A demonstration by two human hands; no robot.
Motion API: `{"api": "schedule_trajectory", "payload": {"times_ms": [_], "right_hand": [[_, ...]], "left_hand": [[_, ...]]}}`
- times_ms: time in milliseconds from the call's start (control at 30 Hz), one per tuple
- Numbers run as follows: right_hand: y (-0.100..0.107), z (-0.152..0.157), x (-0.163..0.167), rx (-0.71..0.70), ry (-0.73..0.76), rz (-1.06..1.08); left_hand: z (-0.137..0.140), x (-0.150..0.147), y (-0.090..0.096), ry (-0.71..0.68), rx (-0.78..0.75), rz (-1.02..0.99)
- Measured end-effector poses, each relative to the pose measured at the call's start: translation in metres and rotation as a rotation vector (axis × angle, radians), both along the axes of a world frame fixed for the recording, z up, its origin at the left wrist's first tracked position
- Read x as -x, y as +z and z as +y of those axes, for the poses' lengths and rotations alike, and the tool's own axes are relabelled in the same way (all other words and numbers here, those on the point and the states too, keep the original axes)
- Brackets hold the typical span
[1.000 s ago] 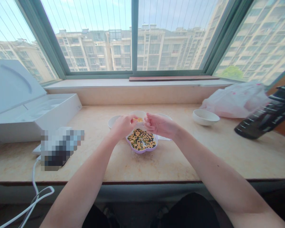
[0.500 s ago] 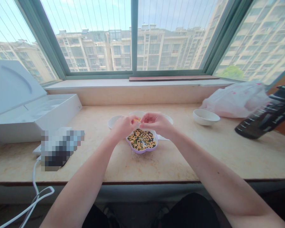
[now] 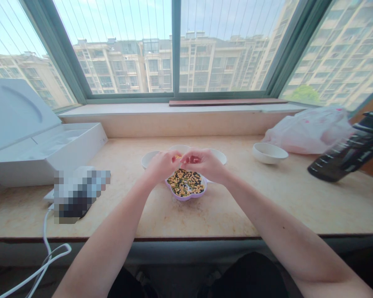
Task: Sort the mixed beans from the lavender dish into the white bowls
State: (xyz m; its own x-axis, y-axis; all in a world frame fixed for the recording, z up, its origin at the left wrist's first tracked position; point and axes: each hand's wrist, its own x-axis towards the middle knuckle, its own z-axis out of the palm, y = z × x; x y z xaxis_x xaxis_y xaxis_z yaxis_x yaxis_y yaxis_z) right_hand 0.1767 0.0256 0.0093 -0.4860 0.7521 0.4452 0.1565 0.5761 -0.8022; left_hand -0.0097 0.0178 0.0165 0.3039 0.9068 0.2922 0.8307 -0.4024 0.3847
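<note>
A lilac, scallop-edged bowl (image 3: pixel 184 198) stands in front of me, filled with mixed beans (image 3: pixel 186 184) in yellow, black and green. Over its far edge, my left hand (image 3: pixel 165 166) has its fingers curled into a pinch. My right hand (image 3: pixel 207 164) comes from the other side, thumb and fingers closed, its tips close to the left hand's. Anything between the fingertips is too small or hidden to make out. Behind the hands, partly covered, are three white bowls: a left one (image 3: pixel 148 159), a middle one (image 3: pixel 179 147) with some yellow pieces inside, and a right one (image 3: pixel 220 155).
Further right sit another white bowl (image 3: pixel 270 153), a plastic bag (image 3: pixel 307 129) and a dark bottle (image 3: pixel 338 155). On the left are an open white box (image 3: pixel 74 145), a blurred-out device (image 3: pixel 81 194) and a white cable (image 3: pixel 45 231). The counter's front edge (image 3: pixel 199 239) runs below my forearms.
My right hand has lowered slightly and moved a little toward the left hand. The left hand has barely shifted, and the bowls stay in place.
</note>
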Motion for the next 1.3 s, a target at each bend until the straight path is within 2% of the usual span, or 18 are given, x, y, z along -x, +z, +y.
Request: {"api": "schedule_trajectory", "payload": {"times_ms": [233,300,433,533,600,733,833,1033,1300], "right_hand": [[0.003,0.001,-0.001,0.017,-0.020,-0.037],[0.005,0.001,-0.002,0.086,-0.025,-0.037],[0.004,0.004,-0.003,0.334,0.006,0.016],[0.001,0.009,-0.003,0.402,-0.012,0.067],[-0.001,0.012,-0.003,0.340,-0.078,0.019],[-0.001,0.025,-0.001,0.060,-0.280,-0.149],[-0.002,0.035,0.001,-0.062,-0.371,-0.243],[-0.009,0.043,0.000,-0.190,-0.445,-0.311],[-0.006,0.031,-0.013,-0.188,-0.508,-0.424]], "left_hand": [[0.002,0.002,-0.001,0.054,-0.016,-0.008],[0.002,0.003,-0.001,0.067,-0.018,-0.002],[0.003,0.003,-0.001,0.068,-0.013,-0.002],[0.003,0.003,-0.003,0.092,-0.016,-0.002],[0.004,0.004,-0.004,0.096,-0.023,0.010],[0.006,0.004,-0.007,0.109,-0.024,0.063],[0.007,0.005,-0.007,0.119,-0.011,0.082],[0.006,0.006,-0.007,0.125,-0.004,0.108],[0.007,0.007,-0.009,0.130,0.008,0.137]]}}
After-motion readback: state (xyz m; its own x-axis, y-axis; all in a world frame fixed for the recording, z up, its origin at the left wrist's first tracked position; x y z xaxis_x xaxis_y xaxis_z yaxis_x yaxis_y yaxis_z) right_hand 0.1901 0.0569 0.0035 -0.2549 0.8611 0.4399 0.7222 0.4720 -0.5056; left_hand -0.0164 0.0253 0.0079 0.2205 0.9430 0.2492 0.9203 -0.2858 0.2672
